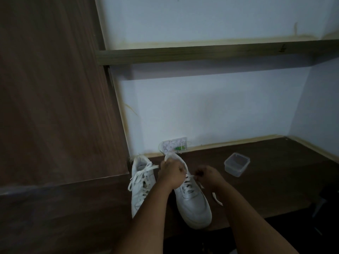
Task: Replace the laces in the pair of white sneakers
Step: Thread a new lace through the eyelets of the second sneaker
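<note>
Two white sneakers on the desk (275, 180), and both hands, left hand (171, 174) and right hand (208, 176), are pinching the lace (217, 198) on the right sneaker (192, 202), looks mid-threading, next needs a steady pull through an eyelet, left sneaker (141, 182) waits.

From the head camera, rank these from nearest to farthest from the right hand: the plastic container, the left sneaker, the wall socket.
From the right hand:
1. Plastic container, on the desk to its right.
2. Left sneaker, past the other shoe on the left.
3. Wall socket, behind on the back wall.
The last two are nearly level, hard to call.
</note>
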`<control>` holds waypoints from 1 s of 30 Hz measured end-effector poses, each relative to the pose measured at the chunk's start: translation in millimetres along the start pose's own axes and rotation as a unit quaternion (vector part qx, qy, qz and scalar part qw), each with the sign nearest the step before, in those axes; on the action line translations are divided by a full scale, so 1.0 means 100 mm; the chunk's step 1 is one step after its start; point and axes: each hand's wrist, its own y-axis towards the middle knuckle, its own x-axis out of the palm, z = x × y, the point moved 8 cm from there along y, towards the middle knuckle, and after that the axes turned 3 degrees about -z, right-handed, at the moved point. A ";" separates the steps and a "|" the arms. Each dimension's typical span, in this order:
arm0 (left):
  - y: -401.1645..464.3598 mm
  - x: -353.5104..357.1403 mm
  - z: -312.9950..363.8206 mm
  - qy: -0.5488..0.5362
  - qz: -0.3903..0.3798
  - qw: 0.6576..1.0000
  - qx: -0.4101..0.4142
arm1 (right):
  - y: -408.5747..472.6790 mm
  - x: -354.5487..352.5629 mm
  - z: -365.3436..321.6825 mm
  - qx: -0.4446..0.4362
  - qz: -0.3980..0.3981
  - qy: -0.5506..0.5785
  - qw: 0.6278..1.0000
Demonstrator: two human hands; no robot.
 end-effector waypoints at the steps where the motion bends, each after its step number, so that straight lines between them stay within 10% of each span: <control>1: 0.00 0.01 -0.03 -0.043 -0.022 0.999 -0.012 | -0.01 0.01 0.00 0.004 -0.004 -0.014 1.000; 24: -0.02 0.06 -0.04 -0.035 0.027 0.996 0.080 | -0.23 -0.43 -0.12 -0.006 0.133 0.183 0.974; 27: -0.02 0.07 -0.07 -0.026 0.004 0.996 0.081 | -0.26 -0.65 0.08 0.041 0.211 0.323 0.922; 30: -0.05 0.07 -0.12 -0.021 -0.031 0.998 0.060 | -0.30 -0.74 0.18 0.057 0.226 0.595 0.769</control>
